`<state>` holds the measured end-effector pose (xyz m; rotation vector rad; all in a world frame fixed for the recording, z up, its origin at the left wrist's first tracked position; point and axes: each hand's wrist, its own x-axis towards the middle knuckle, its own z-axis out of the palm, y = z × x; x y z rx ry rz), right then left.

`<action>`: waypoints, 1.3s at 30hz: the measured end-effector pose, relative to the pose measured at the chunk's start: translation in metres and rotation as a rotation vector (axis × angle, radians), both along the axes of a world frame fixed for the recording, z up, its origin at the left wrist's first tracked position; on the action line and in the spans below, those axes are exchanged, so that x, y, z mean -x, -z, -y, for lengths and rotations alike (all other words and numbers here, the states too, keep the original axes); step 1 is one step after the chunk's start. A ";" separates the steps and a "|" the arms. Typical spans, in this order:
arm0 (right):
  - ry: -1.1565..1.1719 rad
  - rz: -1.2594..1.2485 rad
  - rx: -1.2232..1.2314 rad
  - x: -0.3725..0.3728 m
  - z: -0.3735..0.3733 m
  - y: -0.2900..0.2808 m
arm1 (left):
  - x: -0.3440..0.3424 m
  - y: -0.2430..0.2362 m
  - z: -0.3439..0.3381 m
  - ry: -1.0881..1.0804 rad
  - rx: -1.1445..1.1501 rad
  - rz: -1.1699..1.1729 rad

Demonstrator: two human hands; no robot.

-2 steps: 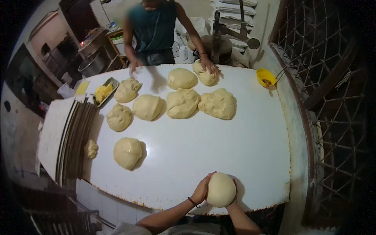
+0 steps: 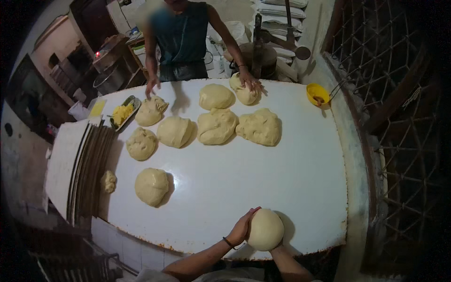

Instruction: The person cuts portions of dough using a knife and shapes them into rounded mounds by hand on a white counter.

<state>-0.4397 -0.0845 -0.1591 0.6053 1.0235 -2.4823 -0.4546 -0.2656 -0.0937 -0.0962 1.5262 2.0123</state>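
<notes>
A smooth, round dough ball (image 2: 265,230) sits between my two hands at the near edge of the white table. My left hand (image 2: 241,227) curves around its left side, fingers pressed along the dough. Below and to the right, my right hand (image 2: 278,250) cups the ball from underneath; its fingers are hidden behind the dough. Further left on the table rests another dough lump (image 2: 151,187), apart from my hands.
Several rough dough lumps (image 2: 217,126) lie across the far half of the table (image 2: 263,174). Opposite me, a person (image 2: 181,42) has a hand on one lump. Stacked boards (image 2: 84,174) stand at left, near a tray of yellow fat (image 2: 123,113). A yellow bowl (image 2: 317,91) sits far right.
The other person's hand on the left has come forward over the far-left dough lump. My right fingertips, seen before beside the ball, are now hidden behind it. The view has shifted slightly.
</notes>
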 end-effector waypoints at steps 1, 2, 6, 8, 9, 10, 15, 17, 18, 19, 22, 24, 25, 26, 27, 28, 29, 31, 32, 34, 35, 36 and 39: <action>-0.003 -0.018 -0.025 0.018 -0.011 -0.008 | 0.012 -0.002 -0.001 0.071 0.141 -0.213; 0.003 -0.041 -0.051 0.039 -0.022 -0.015 | 0.027 -0.003 0.000 0.137 0.283 -0.426; 0.037 -0.166 -0.159 0.136 -0.066 -0.058 | 0.083 -0.014 0.036 -0.426 0.739 -0.530; 0.084 -0.241 -0.214 0.196 -0.087 -0.083 | 0.084 0.037 0.060 -0.452 0.939 -0.561; 0.108 -0.272 -0.227 0.225 -0.094 -0.092 | 0.083 0.045 0.066 -0.411 1.094 -0.573; 0.133 -0.309 -0.241 0.257 -0.102 -0.100 | 0.084 0.054 0.070 -0.369 1.250 -0.582; 0.313 -0.424 -0.243 0.426 -0.137 -0.111 | 0.087 0.028 0.053 -0.305 1.380 -0.543; 0.390 -0.433 -0.213 0.485 -0.147 -0.097 | 0.091 0.023 0.058 -0.287 1.369 -0.535; 0.429 -0.434 -0.196 0.513 -0.154 -0.087 | 0.095 0.026 0.057 -0.301 1.369 -0.539; 0.468 -0.428 -0.181 0.533 -0.162 -0.071 | 0.096 0.029 0.056 -0.306 1.365 -0.540; 0.619 -0.413 -0.129 0.553 -0.195 0.012 | 0.102 0.027 0.049 -0.295 1.345 -0.531; 0.668 -0.418 -0.115 0.521 -0.195 0.070 | 0.102 0.038 0.051 -0.310 1.360 -0.490; 0.675 -0.404 -0.134 0.490 -0.191 0.089 | 0.098 0.047 0.057 -0.315 1.389 -0.524; 0.655 -0.347 -0.214 0.448 -0.180 0.086 | 0.095 0.047 0.061 -0.302 1.408 -0.492; 0.648 -0.298 -0.306 0.402 -0.177 0.065 | 0.098 0.043 0.061 -0.281 1.404 -0.476; 0.655 -0.304 -0.447 0.382 -0.183 0.044 | 0.101 0.041 0.055 -0.252 1.382 -0.464; 0.641 -0.311 -0.564 0.379 -0.175 0.032 | 0.101 0.043 0.060 -0.250 1.394 -0.470; 0.505 -0.417 -0.782 0.416 -0.143 0.004 | 0.097 0.047 0.066 -0.267 1.394 -0.454; 0.405 -0.524 -0.886 0.448 -0.121 -0.023 | 0.101 0.048 0.065 -0.280 1.393 -0.461; 0.189 -0.803 -1.020 0.513 -0.078 -0.066 | 0.108 0.045 0.059 -0.231 1.391 -0.460; -0.074 -0.921 -1.400 0.548 -0.056 -0.066 | 0.109 0.043 0.059 -0.178 1.446 -0.470; -0.321 -1.044 -1.669 0.571 -0.031 -0.077 | 0.110 0.042 0.060 -0.130 1.501 -0.476; -0.415 -1.160 -2.183 0.624 0.016 -0.030 | 0.105 0.058 0.069 -0.277 1.408 -0.458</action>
